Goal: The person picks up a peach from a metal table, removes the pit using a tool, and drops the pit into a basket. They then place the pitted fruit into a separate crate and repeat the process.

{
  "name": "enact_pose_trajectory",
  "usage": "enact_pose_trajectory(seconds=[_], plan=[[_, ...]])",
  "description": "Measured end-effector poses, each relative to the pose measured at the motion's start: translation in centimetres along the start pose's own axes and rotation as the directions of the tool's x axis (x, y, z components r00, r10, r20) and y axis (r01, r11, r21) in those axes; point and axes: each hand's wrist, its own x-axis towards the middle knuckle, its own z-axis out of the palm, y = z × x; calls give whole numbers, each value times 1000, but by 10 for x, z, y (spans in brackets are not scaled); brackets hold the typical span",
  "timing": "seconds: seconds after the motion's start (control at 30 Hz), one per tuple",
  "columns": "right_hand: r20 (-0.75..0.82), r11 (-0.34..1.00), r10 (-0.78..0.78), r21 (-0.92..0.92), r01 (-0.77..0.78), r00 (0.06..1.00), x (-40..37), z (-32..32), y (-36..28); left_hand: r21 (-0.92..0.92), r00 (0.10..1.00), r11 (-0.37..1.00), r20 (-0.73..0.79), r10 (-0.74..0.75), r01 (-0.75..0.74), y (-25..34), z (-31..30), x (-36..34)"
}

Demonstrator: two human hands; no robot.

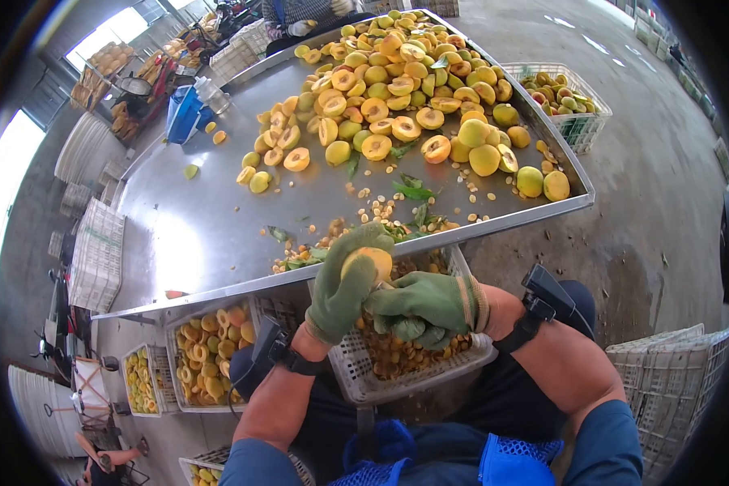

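Observation:
My left hand [340, 287], in a green glove, is wrapped around a yellow peach [371, 261] just past the table's near edge. Beside it my right hand [425, 306], gloved the same way, is closed with its fingertips close to the fruit; what it grips is mostly hidden. Below both hands a white plastic crate [356, 389] holds many brownish pits and scraps. On the metal table [186, 219] lies a big heap of whole and halved peaches [381, 89], with loose pits [373, 209] and green leaves [414, 191] along the near side.
Crates of peach halves [211, 356] stand on the floor at left. A crate of whole fruit [563, 97] is right of the table, and stacked crates [668, 381] are at lower right. A blue container [188, 113] sits on the table; another person [304, 24] is across it.

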Motion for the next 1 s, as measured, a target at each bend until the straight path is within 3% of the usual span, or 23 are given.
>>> enact_pose_trajectory(seconds=[0.07, 0.2, 0.3, 0.43, 0.67, 0.87, 0.93, 1.0], plan=[[-6, 999, 15, 33, -15, 1000, 0, 4, 0, -102, 998, 995, -62, 7, -13, 7, 9, -2], [120, 978, 18, 206, -42, 993, 7, 1, 10, -157, 993, 983, 80, -84, 96, 8, -3, 0], [175, 958, -45, 287, -7, 983, 7, 1, 11, -130, 988, 989, 149, -48, 68, 11, -12, 6], [187, 951, -99, 307, 37, 977, 5, 1, 7, -53, 997, 998, -73, 39, -43, 6, 3, 1], [314, 923, -141, 385, 10, 939, 14, 2, 18, -110, 1000, 994, 21, 2, 0, 19, -1, 3], [95, 955, -204, 237, 177, 974, 12, 15, 11, -42, 998, 999, 61, 34, -32, 24, -2, 12], [114, 960, -162, 247, 130, 980, 11, 14, 9, -124, 990, 991, 135, -33, 50, 28, -5, 14], [180, 951, -152, 293, 95, 972, 11, 10, 9, -118, 992, 993, 123, -3, 17, 24, -4, 16]])
